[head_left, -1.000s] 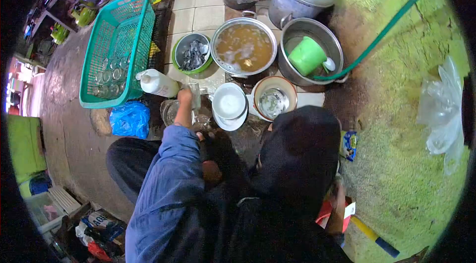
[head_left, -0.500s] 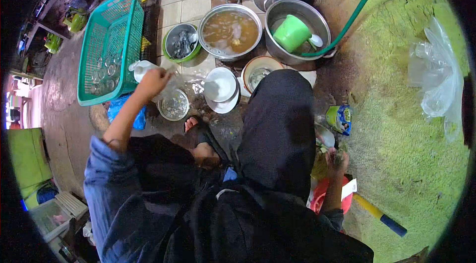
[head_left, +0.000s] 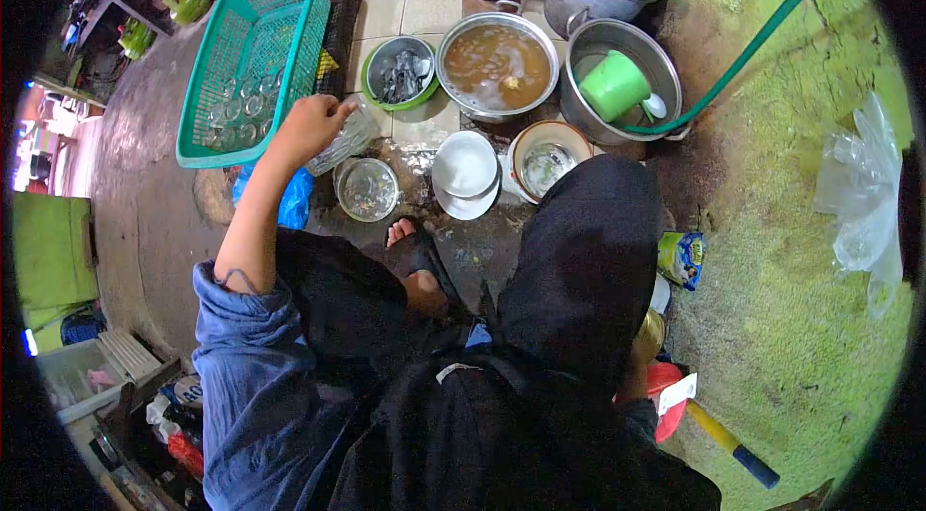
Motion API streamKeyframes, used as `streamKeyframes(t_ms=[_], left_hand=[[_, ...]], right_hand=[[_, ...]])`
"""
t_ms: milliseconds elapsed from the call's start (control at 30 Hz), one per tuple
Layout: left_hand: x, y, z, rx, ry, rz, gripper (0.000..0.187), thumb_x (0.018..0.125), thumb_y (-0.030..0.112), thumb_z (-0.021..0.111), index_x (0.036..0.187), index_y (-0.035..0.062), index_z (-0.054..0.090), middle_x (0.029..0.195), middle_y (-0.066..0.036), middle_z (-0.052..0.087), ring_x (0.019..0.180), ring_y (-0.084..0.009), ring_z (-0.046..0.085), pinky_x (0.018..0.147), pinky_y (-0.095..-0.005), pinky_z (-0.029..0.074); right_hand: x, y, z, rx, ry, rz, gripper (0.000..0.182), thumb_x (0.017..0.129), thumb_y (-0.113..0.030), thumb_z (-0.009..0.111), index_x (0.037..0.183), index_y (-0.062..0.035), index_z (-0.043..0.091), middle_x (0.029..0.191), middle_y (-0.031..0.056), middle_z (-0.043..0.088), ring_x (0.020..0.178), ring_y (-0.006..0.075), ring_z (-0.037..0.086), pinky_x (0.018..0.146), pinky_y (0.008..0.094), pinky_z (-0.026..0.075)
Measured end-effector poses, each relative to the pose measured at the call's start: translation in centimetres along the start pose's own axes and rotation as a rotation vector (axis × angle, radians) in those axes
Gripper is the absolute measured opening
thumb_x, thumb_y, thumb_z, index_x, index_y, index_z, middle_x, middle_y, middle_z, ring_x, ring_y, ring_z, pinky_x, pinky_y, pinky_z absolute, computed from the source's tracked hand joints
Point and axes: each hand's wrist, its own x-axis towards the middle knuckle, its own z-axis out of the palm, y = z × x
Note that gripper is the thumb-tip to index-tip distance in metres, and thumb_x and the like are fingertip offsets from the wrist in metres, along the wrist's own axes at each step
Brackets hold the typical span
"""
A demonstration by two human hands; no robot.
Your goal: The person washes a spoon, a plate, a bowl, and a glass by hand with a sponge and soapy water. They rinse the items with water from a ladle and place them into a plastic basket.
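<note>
On my left hand point(head_left: 311, 130), the fingers look curled around the upper end of a clear vessel point(head_left: 349, 137), gripping it as it slants down from them, though part of the grip is hidden behind the hand. I judge this to be mid-handling, with the clear vessel lifted just beside a shallow round dish point(head_left: 368, 191) that sits at about five o'clock from that hand. Moving it calls, I think, for a firm, level hold, since such a smooth, probably wet surface could slip or knock the dish's rim. My right hand point(head_left: 643, 349) is down beside the right knee, next to a gold-coloured thing point(head_left: 653, 328); the knee hides most of its fingers, so I can't tell whether they grip it. Going outward from the left hand, a green basket point(head_left: 196, 161) stands at eleven o'clock with clear glasses in it, and a green bowl point(head_left: 403, 105) with a metal bowl of cutlery inside lies at two. A large pot of cloudy brown liquid point(head_left: 497, 67) is farther off, also towards two. At three o'clock are a small white dish point(head_left: 465, 164) resting on a white plate point(head_left: 470, 210) and, beyond them, a cream pot point(head_left: 550, 164).
</note>
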Motion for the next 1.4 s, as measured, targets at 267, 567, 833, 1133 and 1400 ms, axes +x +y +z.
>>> streamKeyframes(t_ms=[267, 567, 833, 1133, 1400], left_hand=[[0.6, -2.1, 0.4, 0.092, -0.147, -0.060, 0.042, 0.086, 0.036, 0.059, 0.086, -0.0059, 0.064, 0.092, -0.026, 0.063, 0.090, -0.0424, 0.060, 0.080, -0.0470, 0.047], [0.2, -1.8, 2.6, 0.374, -0.269, -0.107, 0.043, 0.081, 0.038, 0.064, 0.093, -0.0027, 0.067, 0.099, -0.026, 0.063, 0.092, -0.0384, 0.063, 0.081, -0.0447, 0.050], [-0.1, -0.8, 3.2, 0.353, -0.251, -0.087, 0.048, 0.077, 0.040, 0.068, 0.093, -0.0050, 0.066, 0.095, -0.025, 0.065, 0.091, -0.0387, 0.064, 0.081, -0.0449, 0.051], [-0.7, -1.0, 4.4, 0.463, -0.209, -0.104, 0.040, 0.076, 0.036, 0.069, 0.089, -0.0020, 0.068, 0.095, -0.023, 0.065, 0.090, -0.0364, 0.065, 0.077, -0.0442, 0.053], [-2.0, 0.3, 1.4, 0.258, -0.201, -0.039, 0.038, 0.082, 0.037, 0.064, 0.088, -0.0011, 0.067, 0.087, -0.025, 0.064, 0.086, -0.0410, 0.063, 0.076, -0.0467, 0.050]], right_hand=[[0.1, -0.5, -1.3, -0.230, -0.039, -0.115, 0.034, 0.089, -0.032, 0.052, 0.111, -0.0063, 0.053, 0.097, 0.0125, 0.062, 0.081, 0.0258, 0.060, 0.071, 0.0348, 0.048], [1.1, -1.4, -1.7, -0.475, -0.081, -0.266, 0.036, 0.089, -0.031, 0.052, 0.114, -0.0052, 0.052, 0.101, 0.0137, 0.062, 0.086, 0.0267, 0.060, 0.075, 0.0360, 0.048], [2.7, -1.2, -3.4, -0.685, -0.090, -0.417, 0.038, 0.090, -0.030, 0.051, 0.117, -0.0042, 0.052, 0.103, 0.0147, 0.061, 0.090, 0.0276, 0.059, 0.080, 0.0371, 0.047], [6.4, 2.1, -6.7, -0.915, -0.090, -0.586, 0.040, 0.090, -0.029, 0.051, 0.120, -0.0031, 0.051, 0.107, 0.0158, 0.061, 0.094, 0.0285, 0.059, 0.084, 0.0384, 0.046], [-6.8, -14.9, 8.8, -1.159, 0.369, -0.541, 0.033, 0.090, -0.025, 0.046, 0.113, -0.0011, 0.049, 0.106, 0.0204, 0.060, 0.093, 0.0372, 0.058, 0.082, 0.0433, 0.044]])
